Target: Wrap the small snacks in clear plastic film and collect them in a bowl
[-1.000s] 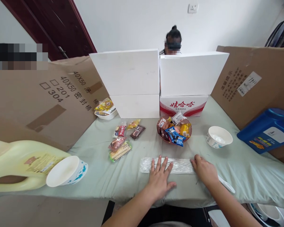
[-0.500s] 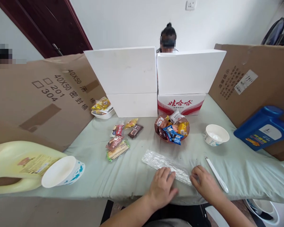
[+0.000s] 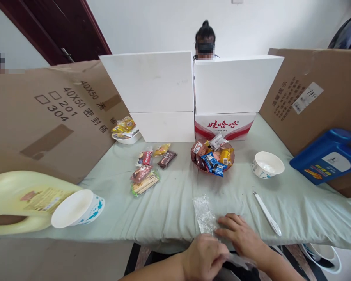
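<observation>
A strip of clear bubble wrap (image 3: 204,214) runs from the tabletop down over the front edge. My left hand (image 3: 206,255) is closed on its near part at the edge, and a loose clear end hangs out to the right below my hands. My right hand (image 3: 241,236) lies beside it, fingers stretched out, fingertips touching the wrap's right side. To the right lies a white slim knife-like tool (image 3: 267,214). Beyond the wrap stands a red bowl (image 3: 194,164) of wrapped snacks.
Several packaged snacks (image 3: 146,183) lie left of centre. Paper bowls stand at left (image 3: 95,208) and right (image 3: 265,171). A yellow jug (image 3: 23,195), a blue bottle (image 3: 324,156), cardboard sheets (image 3: 55,144) and white boxes (image 3: 160,89) surround the table. A person (image 3: 205,37) is behind the boxes.
The bubble wrap has swung from lying slantwise to pointing away from me, its near end drawn over the edge. My left hand has moved down and closed; my right fingers have spread out.
</observation>
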Demonstrator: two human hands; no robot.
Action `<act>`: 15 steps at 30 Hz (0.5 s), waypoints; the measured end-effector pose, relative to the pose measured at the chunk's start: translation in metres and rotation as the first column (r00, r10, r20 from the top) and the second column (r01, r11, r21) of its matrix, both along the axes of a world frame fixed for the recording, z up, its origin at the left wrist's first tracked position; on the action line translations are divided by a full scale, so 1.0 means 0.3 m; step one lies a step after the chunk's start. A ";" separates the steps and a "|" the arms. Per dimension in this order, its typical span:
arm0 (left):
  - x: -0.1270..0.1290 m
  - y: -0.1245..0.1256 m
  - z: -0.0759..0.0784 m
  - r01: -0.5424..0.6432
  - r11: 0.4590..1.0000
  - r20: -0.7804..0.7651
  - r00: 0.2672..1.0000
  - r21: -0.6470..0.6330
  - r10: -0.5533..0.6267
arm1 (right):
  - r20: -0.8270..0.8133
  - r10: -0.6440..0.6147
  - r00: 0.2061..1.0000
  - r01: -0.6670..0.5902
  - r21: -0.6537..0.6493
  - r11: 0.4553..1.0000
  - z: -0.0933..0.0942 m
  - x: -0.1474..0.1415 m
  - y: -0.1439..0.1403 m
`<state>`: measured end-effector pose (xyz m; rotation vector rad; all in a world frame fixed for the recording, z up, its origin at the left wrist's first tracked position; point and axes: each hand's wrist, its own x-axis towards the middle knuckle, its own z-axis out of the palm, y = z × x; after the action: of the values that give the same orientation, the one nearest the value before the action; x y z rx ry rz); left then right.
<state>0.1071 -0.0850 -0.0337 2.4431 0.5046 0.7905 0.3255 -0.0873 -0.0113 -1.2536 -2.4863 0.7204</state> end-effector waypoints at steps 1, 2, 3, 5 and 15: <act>-0.008 0.009 0.009 -0.079 0.995 0.024 0.996 -0.052 0.081 | 0.019 0.026 0.999 -0.026 0.011 1.000 -0.009 -0.019 0.006; -0.017 0.023 0.016 -0.181 0.979 0.037 0.982 -0.092 0.185 | 0.025 0.022 0.999 -0.022 0.017 1.000 -0.018 -0.037 0.008; -0.026 0.041 0.020 -0.293 0.950 0.035 0.954 -0.111 0.298 | 0.022 0.002 1.000 -0.002 0.019 1.000 -0.023 -0.050 0.007; -0.044 0.085 0.020 -0.485 0.871 -0.008 0.874 -0.082 0.486 | 0.004 -0.035 0.999 0.035 0.012 0.999 -0.022 -0.063 0.004; -0.049 0.162 -0.035 -0.703 0.709 -0.182 0.692 0.048 0.698 | -0.099 -0.195 0.976 0.195 -0.006 0.981 -0.018 -0.091 0.009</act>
<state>0.0926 -0.0363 -0.0441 2.2839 1.5849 0.8181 0.2982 -0.0847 -0.0166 -1.4011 -2.2465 0.7091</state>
